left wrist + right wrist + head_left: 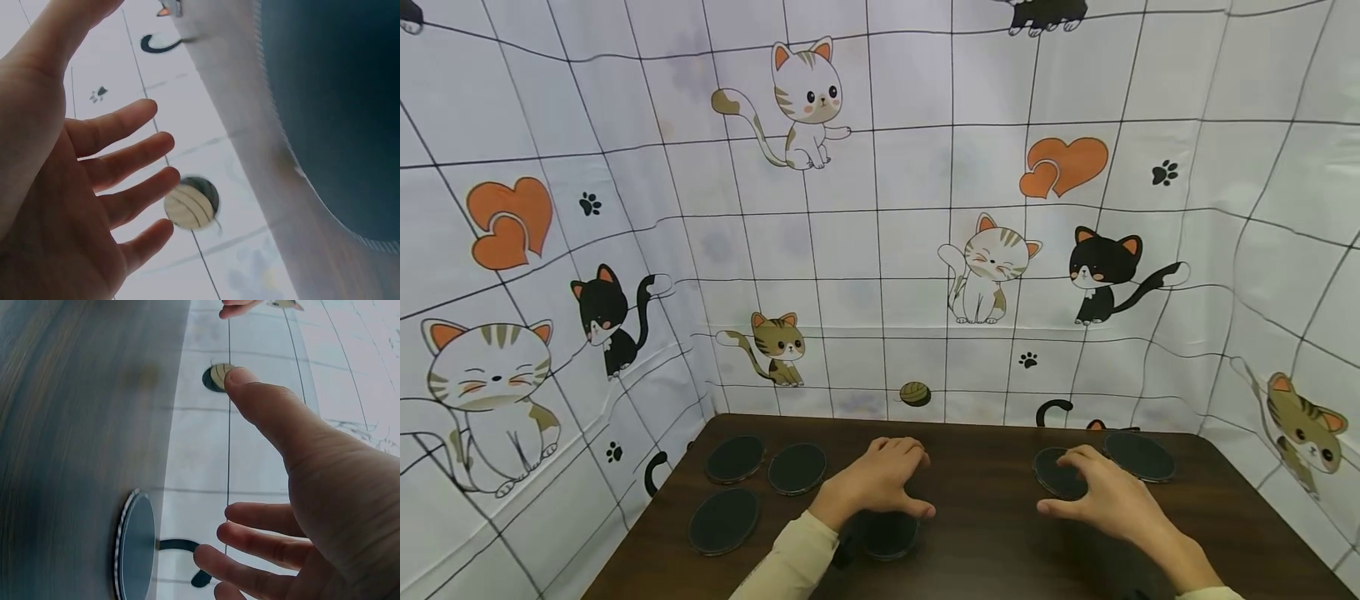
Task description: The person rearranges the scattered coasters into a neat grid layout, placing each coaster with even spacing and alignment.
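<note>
My left hand hovers over a dark round disc near the middle of the table, its fingers spread and loosely bent, holding nothing. In the left wrist view a large dark disc with a ridged rim is apart from the fingers. On the other side, my right hand hangs above another dark disc and partly hides it. The right wrist view has the thumb and fingers well apart, with nothing between them, and a thin disc lying beyond them.
Several more dark discs lie on the brown wooden table: a left-hand group and one at the back right. A white sheet printed with cats and grid lines stands around the back and sides.
</note>
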A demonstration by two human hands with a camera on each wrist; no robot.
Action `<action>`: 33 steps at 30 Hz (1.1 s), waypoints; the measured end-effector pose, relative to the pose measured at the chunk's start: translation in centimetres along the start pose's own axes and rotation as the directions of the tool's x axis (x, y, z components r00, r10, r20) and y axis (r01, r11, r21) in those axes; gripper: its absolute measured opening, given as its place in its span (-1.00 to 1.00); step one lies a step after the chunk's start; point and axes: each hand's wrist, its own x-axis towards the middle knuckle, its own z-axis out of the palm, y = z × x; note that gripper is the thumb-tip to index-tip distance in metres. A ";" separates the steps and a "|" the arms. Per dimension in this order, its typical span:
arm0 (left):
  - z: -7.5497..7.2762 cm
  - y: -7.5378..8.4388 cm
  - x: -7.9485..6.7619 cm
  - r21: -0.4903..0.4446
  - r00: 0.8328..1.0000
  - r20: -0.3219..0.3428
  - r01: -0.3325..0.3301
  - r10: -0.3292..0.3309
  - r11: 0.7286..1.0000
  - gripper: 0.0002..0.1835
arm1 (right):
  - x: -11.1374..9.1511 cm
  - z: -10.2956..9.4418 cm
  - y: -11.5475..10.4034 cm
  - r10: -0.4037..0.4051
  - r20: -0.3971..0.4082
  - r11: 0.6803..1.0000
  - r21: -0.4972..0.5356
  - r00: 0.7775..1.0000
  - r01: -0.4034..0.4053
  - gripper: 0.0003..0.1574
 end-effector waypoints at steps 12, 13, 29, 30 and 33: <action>0.2 4.4 4.3 -0.010 0.997 -0.006 -0.074 0.074 0.997 -0.30 | -0.8 -2.0 2.3 0.034 -0.044 0.997 -0.064 0.998 -0.037 0.07; 0.3 4.7 4.7 -0.009 0.997 -0.008 -0.080 0.080 0.997 -0.30 | -0.9 -2.1 2.4 0.038 -0.045 0.997 -0.066 0.998 -0.041 0.08; 1.2 9.5 9.9 0.028 0.991 0.008 -0.133 0.133 0.991 -0.29 | -1.5 -3.2 4.0 0.049 -0.047 0.998 -0.044 0.998 -0.051 0.05; 1.3 9.7 10.2 0.030 0.992 0.011 -0.130 0.129 0.991 -0.30 | -1.4 -3.2 4.0 0.047 -0.051 0.998 -0.042 0.998 -0.049 0.04; 1.5 10.1 11.1 0.026 0.994 0.012 -0.108 0.107 0.994 -0.32 | -1.2 -3.2 4.3 0.046 -0.055 0.998 -0.046 0.997 -0.049 0.02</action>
